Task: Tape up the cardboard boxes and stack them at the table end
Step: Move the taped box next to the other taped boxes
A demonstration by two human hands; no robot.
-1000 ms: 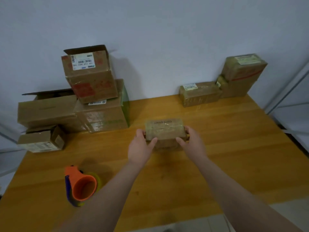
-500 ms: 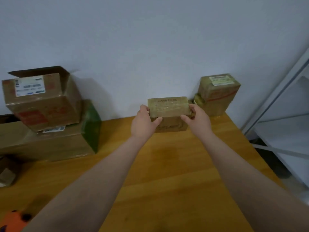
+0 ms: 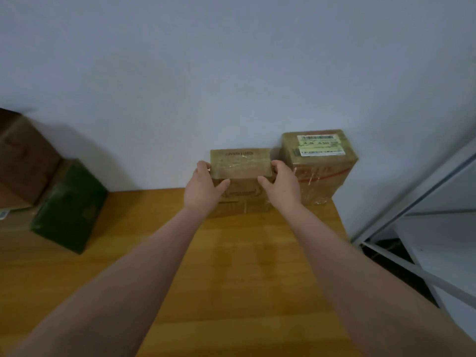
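Between the fingers [image 3: 204, 165] of both hands, at the far right end of the table [image 3: 231, 266], is a small taped box [image 3: 240, 162]. The left hand [image 3: 203, 189] clasps its left end and the right hand [image 3: 282, 188] its right end, with thumbs on the near face and fingers curled over the top edges. Just under the thumbs a flatter box [image 3: 242, 210] shows, so the held one seems to be going on top of it (whether it already rests there I cannot tell). Just beyond the right fingers stands a taped, labelled box [image 3: 319, 161]. By my reading, three boxes are sealed and at the end, and only the release remains for this one. Well past the left fingers, a green box [image 3: 69, 207] and blurred brown boxes [image 3: 23, 161] probably await taping.
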